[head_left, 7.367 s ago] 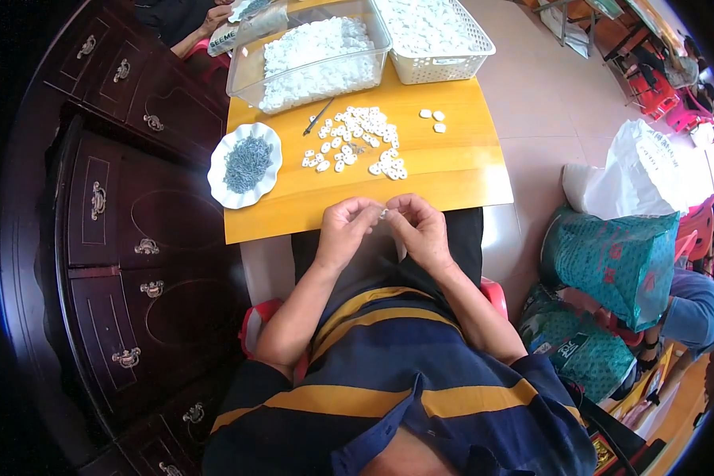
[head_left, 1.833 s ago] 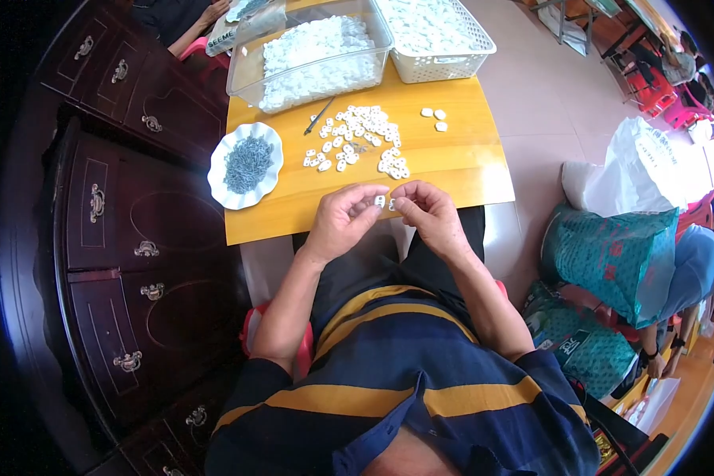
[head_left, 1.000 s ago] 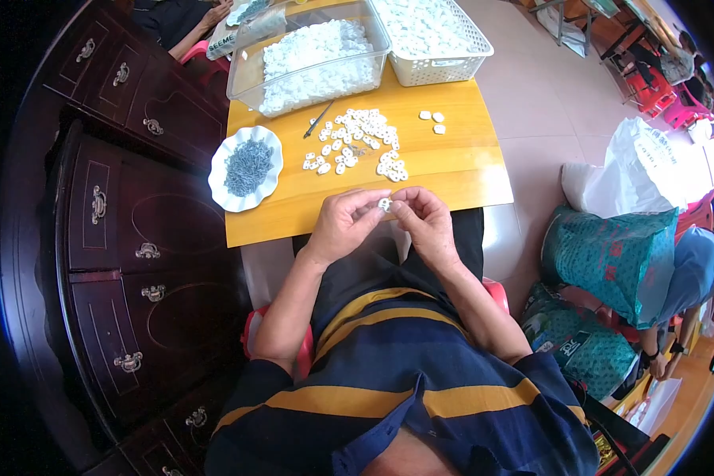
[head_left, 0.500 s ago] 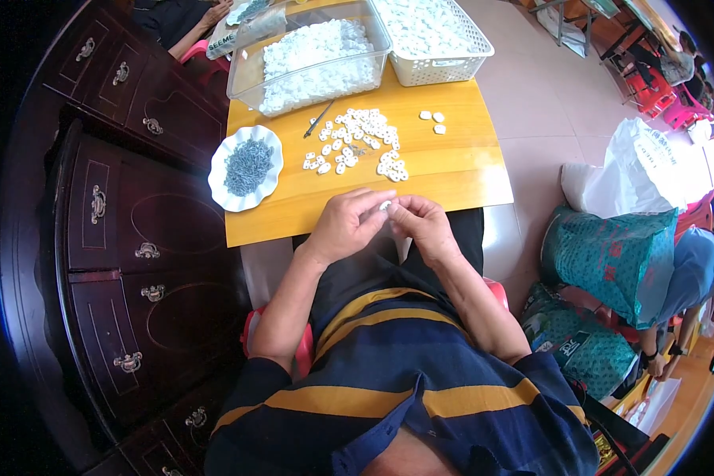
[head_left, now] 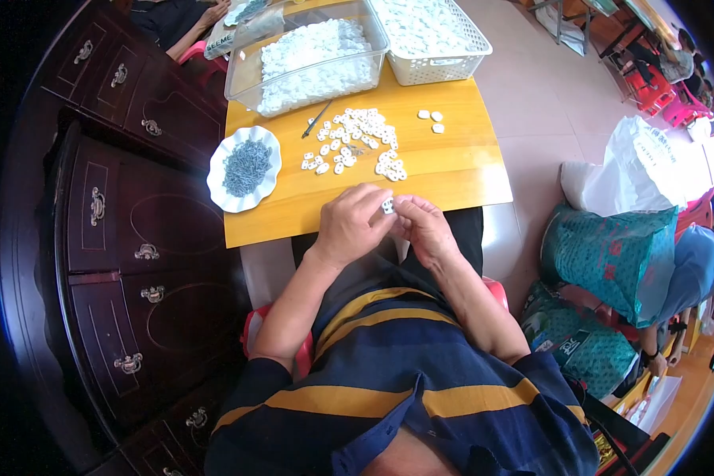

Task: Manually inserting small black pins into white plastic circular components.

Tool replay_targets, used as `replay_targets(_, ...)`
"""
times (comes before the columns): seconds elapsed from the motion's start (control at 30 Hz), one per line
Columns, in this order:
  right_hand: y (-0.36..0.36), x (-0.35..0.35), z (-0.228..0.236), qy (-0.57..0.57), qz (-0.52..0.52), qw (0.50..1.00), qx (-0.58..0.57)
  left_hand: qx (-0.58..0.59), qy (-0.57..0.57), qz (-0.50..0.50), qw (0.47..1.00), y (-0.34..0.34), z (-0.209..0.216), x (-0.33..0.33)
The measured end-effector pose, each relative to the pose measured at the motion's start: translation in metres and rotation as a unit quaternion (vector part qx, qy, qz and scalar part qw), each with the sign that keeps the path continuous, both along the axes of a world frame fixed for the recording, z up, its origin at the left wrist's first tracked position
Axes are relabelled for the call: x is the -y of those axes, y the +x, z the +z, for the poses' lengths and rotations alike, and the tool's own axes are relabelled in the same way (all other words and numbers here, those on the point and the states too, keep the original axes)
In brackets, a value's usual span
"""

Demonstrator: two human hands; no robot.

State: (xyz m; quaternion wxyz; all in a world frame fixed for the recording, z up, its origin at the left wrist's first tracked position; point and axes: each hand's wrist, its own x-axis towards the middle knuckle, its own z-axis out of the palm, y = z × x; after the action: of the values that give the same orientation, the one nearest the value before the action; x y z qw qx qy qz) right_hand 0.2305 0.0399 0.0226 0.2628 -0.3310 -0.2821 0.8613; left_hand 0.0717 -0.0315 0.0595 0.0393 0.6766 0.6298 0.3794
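Just off the near edge of the wooden table [head_left: 452, 186], my left hand [head_left: 345, 224] and my right hand [head_left: 428, 230] meet with fingers pinched around a small white plastic piece with dark holes [head_left: 388, 205]. Farther up the tabletop lies a loose group of similar white pieces [head_left: 363, 124], with a few small metal bits among them. Three more white pieces [head_left: 437, 117] sit apart to the right. At the left stands a scalloped white dish [head_left: 216, 189] heaped with small grey metal screws or nails [head_left: 247, 166]. A thin dark tool [head_left: 316, 119] rests near the group.
A clear plastic bin [head_left: 242, 91] and a white perforated basket [head_left: 440, 70], both full of white pieces, stand at the far edge. Dark wooden cabinets [head_left: 119, 206] line the left. Stuffed teal sacks [head_left: 603, 254] and a white bag [head_left: 635, 170] lie right. Other people sit nearby.
My fingers have shifted around the white piece, and its holed face now shows. My left hand has moved slightly left.
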Motion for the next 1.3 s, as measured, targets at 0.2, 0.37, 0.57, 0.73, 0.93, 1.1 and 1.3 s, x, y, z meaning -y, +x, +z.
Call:
replay_targets(0.2, -0.003, -0.001, 0.001, 0.001, 0.005, 0.999, 0.037, 0.012, -0.014, -0.017, 1.0, -0.002, 0.003, 0.0)
replay_targets(0.37, -0.003, -0.001, -0.002, 0.017, 0.012, 1.0, 0.021, 0.008, -0.017, -0.021, 1.0, -0.002, 0.003, 0.0)
replay_targets(0.57, -0.006, 0.006, 0.005, 0.058, -0.028, 0.996, 0.059, 0.001, 0.002, -0.023, 1.0, -0.003, 0.003, 0.0)
replay_targets(0.73, -0.007, 0.008, 0.004, 0.085, -0.051, 0.993, 0.062, -0.001, 0.011, -0.031, 0.999, -0.002, 0.004, -0.002)
replay_targets(0.93, -0.006, 0.012, 0.008, 0.101, -0.064, 0.99, 0.078, 0.007, 0.023, -0.036, 0.999, -0.003, -0.005, -0.001)
replay_targets(1.1, -0.006, 0.007, 0.013, 0.142, -0.06, 0.983, 0.098, 0.009, 0.032, -0.02, 0.999, -0.002, -0.005, 0.001)
replay_targets(1.3, 0.017, -0.055, -0.001, 0.468, -0.03, 0.818, 0.334, 0.035, -0.009, 0.092, 0.995, -0.035, -0.028, 0.024)
